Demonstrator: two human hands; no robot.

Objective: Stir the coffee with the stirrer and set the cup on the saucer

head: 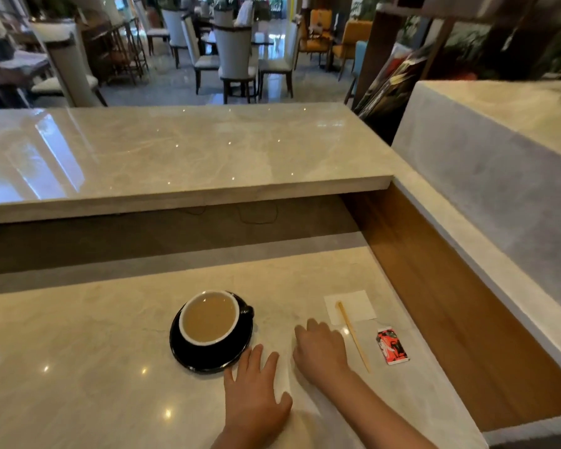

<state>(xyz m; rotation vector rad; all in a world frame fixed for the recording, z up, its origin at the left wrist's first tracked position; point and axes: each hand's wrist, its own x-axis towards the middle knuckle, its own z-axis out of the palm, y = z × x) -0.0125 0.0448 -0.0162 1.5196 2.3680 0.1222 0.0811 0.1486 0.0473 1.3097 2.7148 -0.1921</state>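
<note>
A black cup (209, 319) with a white inside holds milky coffee and stands on a black saucer (208, 358) on the marble counter. A thin wooden stirrer (353, 336) lies to the right, its far end on a white napkin (353, 304). My left hand (255, 393) rests flat on the counter with fingers apart, just beside the saucer's near right rim. My right hand (321, 348) lies palm down with fingers curled, empty, a little left of the stirrer.
A red and white sugar packet (392, 346) lies right of the stirrer. A raised marble shelf (182, 157) runs behind the counter, and a wooden gap (434, 303) drops away at the right. Chairs and tables stand in the room beyond.
</note>
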